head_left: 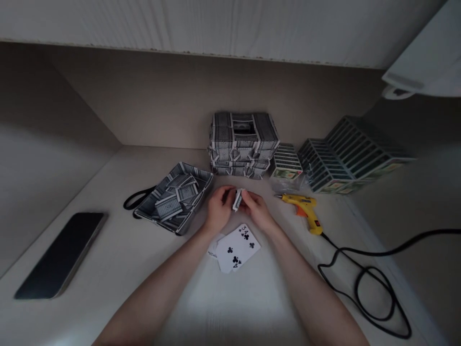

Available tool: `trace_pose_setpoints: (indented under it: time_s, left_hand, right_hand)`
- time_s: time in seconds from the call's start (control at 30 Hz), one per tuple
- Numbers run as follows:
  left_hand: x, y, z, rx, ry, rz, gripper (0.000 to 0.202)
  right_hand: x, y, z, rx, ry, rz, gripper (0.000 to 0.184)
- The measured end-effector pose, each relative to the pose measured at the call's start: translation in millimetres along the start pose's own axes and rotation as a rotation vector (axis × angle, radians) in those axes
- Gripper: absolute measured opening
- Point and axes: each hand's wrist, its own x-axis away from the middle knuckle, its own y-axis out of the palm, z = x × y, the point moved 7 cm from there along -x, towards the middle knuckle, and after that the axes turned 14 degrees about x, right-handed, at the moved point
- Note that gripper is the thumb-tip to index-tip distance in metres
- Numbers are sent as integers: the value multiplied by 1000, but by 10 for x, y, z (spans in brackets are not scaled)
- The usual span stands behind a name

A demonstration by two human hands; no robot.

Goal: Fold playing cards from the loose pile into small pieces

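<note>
Clock positions are taken from the hands, with 12 o'clock pointing away from the person.

State of work: the item in hand is a folded card, at the centre of the work surface, gripped on edge between both hands. Left hand: thumb and fingers pinch the card from the 9 o'clock side. Right hand: thumb presses on the opposite side, with fingers curled behind; some fingertips are hidden.

Finished to view: a patterned card-built stack at 12 o'clock, standing upright with a rectangular opening on top. At 9 o'clock, a tray of matching pattern holds a heap of loose cards, backs showing, seemingly folded already. Outstanding, by appearance: the piece in hand, plus a few flat cards lying face-up and unfolded at 6 o'clock. A yellow glue gun lies unheld at 3 o'clock.

Markings: the top flat card reads as the four of clubs; a "3" shows at a corner beneath it. A third card's corner index is illegible. The striped boxes, between 2 and 3 o'clock, carry picture labels; in this dim light, any wording on them cannot be made out. No brand is readable on the glue gun.
</note>
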Motion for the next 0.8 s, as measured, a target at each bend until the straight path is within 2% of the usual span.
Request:
trace_pose_setpoints:
  time_s: [0.17, 0.4, 0.57, 0.8]
  left_hand:
    - [-8, 47, 76, 5, 71, -69, 18]
    - [-10, -14, 17, 25, 44, 44, 16]
    - [5, -82, -8, 137, -4, 164, 15]
    - [-12, -131, -22, 237, -49, 225, 9]
  right_hand:
    - [0, 0, -24, -91, 22, 6, 33]
    - [-29, -19, 28, -113, 53, 66, 31]
    - [-33, -17, 33, -206, 82, 81, 30]
    - [-31, -67, 1, -313, 38, 152, 27]
